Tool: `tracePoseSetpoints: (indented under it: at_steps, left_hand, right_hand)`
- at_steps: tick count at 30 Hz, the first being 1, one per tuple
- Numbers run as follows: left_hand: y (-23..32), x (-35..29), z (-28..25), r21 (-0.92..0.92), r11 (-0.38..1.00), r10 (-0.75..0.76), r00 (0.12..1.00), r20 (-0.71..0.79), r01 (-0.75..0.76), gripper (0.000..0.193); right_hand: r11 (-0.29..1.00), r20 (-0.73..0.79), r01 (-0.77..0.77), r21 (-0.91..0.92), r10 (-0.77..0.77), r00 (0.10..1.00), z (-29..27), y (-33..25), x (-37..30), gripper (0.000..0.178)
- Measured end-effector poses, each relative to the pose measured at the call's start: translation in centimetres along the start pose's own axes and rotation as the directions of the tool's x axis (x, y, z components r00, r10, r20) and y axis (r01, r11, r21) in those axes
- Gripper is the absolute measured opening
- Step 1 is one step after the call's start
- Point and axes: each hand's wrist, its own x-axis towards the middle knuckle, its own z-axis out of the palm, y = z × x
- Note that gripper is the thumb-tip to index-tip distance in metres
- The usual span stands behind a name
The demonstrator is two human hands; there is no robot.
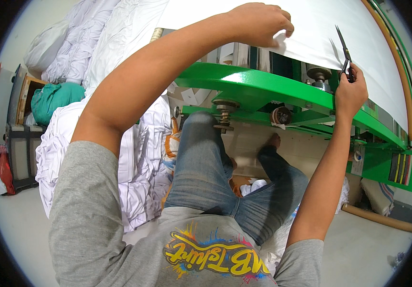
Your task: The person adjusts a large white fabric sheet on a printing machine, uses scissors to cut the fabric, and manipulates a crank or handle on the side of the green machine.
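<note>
Black-handled scissors (344, 50) are in my right hand (351, 91), fingers closed round the handles. Their dark blades point away from me over a white fabric sheet (316, 28), beside its near edge. My left hand (258, 24) reaches across the same sheet, left of the scissors. Its fingers are curled, and the fingertips appear to pinch the sheet near its edge; the contact is partly hidden. Below the sheet's edge runs the green frame (263, 81) of a machine, with a round metal knob (319, 71) under the fabric.
Heaped white fabric (96, 158) lies to the left, beside my legs. A green bundle (57, 103) sits farther left. A spring-loaded bolt (224, 115) hangs from the frame above my knees. Long rollers (399, 62) border the sheet on the right. A cardboard tube (380, 218) lies on the floor.
</note>
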Motion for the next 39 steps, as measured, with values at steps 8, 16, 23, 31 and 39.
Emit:
tracePoseSetpoints:
  at_steps: [8,16,23,31,39]
  left_hand:
    - [1.4,-1.2,-0.9,0.047,0.998,0.037,0.992,-0.117,-0.031,0.018]
    - [-2.6,0.6,-0.5,-0.159,0.974,-0.183,0.974,-0.135,0.161,0.015]
    - [-1.9,0.9,0.6,-0.178,0.977,-0.169,0.932,-0.321,0.116,0.021]
    - [-1.6,0.6,0.0,-0.25,0.963,-0.178,0.934,-0.308,0.101,0.025]
    - [-2.0,0.3,0.4,-0.365,0.931,-0.128,0.924,-0.361,-0.014,0.028]
  right_hand:
    - [0.999,-0.038,0.023,0.026,-0.022,0.999,0.1,0.7,0.1,0.039]
    - [1.0,-0.011,-0.015,0.017,0.016,1.0,0.1,0.2,0.2,0.039]
    - [0.999,0.009,-0.034,0.026,0.034,0.999,-0.4,-0.1,-0.1,0.037]
    - [0.998,-0.036,0.019,0.055,-0.017,0.999,0.1,0.1,-0.2,0.036]
    - [0.996,-0.048,-0.001,0.091,0.006,0.999,0.0,-0.8,-0.2,0.035]
